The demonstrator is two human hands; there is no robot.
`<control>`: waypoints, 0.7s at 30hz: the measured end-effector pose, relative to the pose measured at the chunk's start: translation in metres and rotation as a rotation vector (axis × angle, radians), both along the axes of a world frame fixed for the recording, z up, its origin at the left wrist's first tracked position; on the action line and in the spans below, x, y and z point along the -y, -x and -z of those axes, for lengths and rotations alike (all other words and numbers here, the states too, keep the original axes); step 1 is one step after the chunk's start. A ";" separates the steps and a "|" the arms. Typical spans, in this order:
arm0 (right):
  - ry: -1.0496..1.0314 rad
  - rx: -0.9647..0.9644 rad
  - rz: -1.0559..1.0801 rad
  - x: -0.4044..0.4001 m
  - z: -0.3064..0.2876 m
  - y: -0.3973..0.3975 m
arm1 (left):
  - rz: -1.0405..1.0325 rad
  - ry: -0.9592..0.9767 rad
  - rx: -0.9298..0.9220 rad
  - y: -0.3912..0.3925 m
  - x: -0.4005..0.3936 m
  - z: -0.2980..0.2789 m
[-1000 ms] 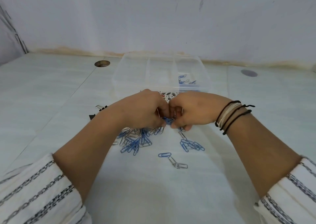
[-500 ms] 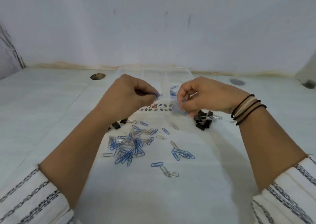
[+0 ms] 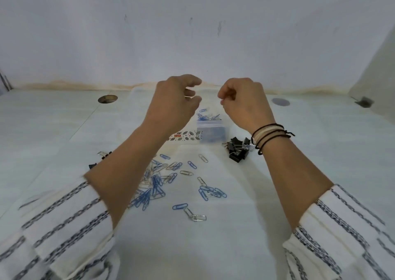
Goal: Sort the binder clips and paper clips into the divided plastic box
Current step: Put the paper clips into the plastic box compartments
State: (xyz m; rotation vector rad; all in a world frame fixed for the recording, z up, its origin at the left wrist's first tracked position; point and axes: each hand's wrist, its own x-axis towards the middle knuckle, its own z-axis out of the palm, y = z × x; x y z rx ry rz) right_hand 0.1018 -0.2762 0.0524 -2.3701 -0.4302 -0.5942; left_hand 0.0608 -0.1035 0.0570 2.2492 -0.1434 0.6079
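Observation:
A clear divided plastic box [image 3: 147, 100] stands at the back of the table, with blue paper clips [image 3: 208, 117] in its right compartment. My left hand [image 3: 175, 102] hovers over the box and pinches a thin silver paper clip [image 3: 188, 96] between thumb and fingers. Over the right compartment my right hand [image 3: 243, 102] is raised with its fingers curled in, and no clip shows between them. Loose blue and silver paper clips [image 3: 154, 181] lie in front of the box. Black binder clips [image 3: 237, 149] are piled under my right wrist, and a few more binder clips [image 3: 102, 154] lie beside my left forearm.
The table has a round hole [image 3: 107, 99] at the back left and a grey disc [image 3: 280, 101] at the back right. A wall rises right behind the box. A small dark object [image 3: 364, 102] sits at the far right edge.
Both hands have risen from the clip pile and moved apart, up over the box. The camera has tilted up, so the pile lies lower in view.

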 end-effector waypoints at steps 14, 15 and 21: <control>0.669 -0.286 -0.619 -0.060 0.049 0.056 | 0.252 -0.685 -0.672 0.048 -0.096 0.017; 0.680 -0.291 -0.641 -0.061 0.052 0.057 | 0.263 -0.691 -0.682 0.048 -0.097 0.018; 0.666 -0.277 -0.705 -0.063 0.053 0.060 | 0.260 -0.667 -0.673 0.049 -0.101 0.024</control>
